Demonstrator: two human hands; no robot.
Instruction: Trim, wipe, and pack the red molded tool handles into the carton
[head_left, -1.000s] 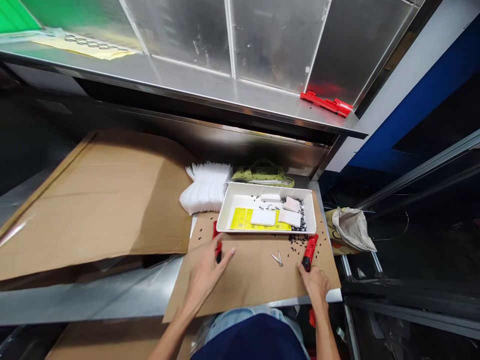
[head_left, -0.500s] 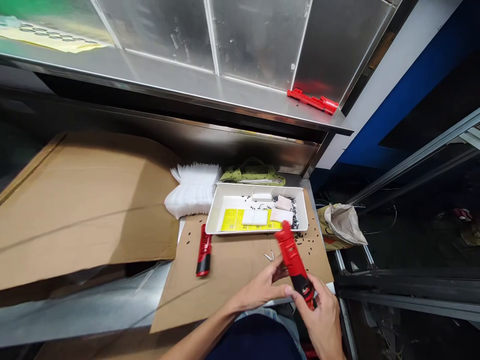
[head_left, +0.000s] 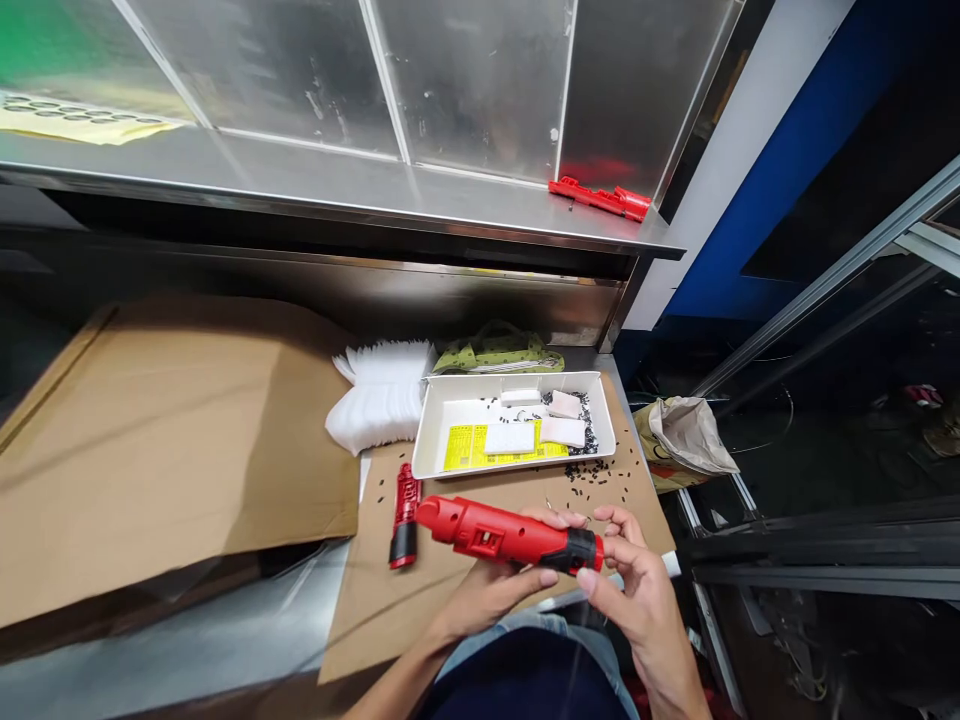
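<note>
Occupying the left of the frame is a cardboard sheet point(head_left: 180, 430); a white tray point(head_left: 461, 412) sits at centre. Below the tray, at lower centre, the left hand point(head_left: 491, 592) holds a red housing point(head_left: 517, 537) from underneath, nearly crosswise. The right hand point(head_left: 637, 595) curves thumb and fingers about its black end point(head_left: 581, 550) (whether they grip cannot be told). A second housing point(head_left: 406, 505) rests just left. Loose black pieces point(head_left: 577, 467) lie near the tray's lower-right corner.
</note>
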